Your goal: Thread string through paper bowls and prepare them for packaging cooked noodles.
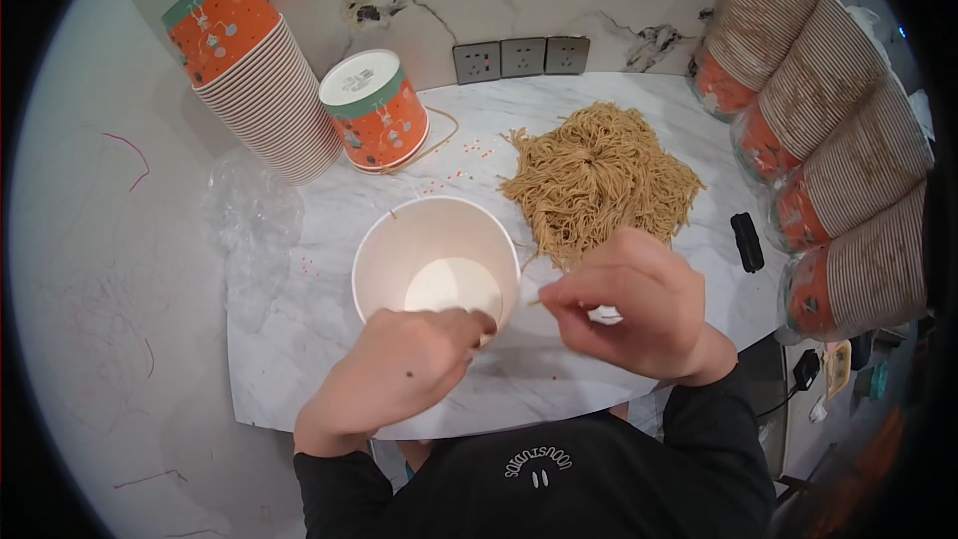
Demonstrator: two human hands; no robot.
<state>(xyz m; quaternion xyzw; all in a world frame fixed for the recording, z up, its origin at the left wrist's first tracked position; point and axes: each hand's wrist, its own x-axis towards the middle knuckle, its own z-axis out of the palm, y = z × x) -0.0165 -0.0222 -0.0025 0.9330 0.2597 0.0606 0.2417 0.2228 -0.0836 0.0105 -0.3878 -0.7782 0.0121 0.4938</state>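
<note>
A white-lined paper bucket (436, 230) stands mouth up at the middle of the marble-patterned table. My left hand (404, 364) is closed over its near rim, with the fingertips curled inside and partly hidden. Just right of the bucket, my right hand (639, 304) pinches thumb to forefinger, and a short tan cord end (535, 301) pokes out between them. How the rest of that cord runs is hidden. Behind the right hand lies a big heap of tan cords (599, 175). A small piece of cord shows at the bucket's far rim.
An orange and green bucket (377, 120) sits upside down with a cord loop beside it. Left of it leans a tall bucket stack (264, 90) near crumpled clear plastic (254, 202). Wrapped bucket stacks (823, 110) line the right edge, near a small black object (746, 243).
</note>
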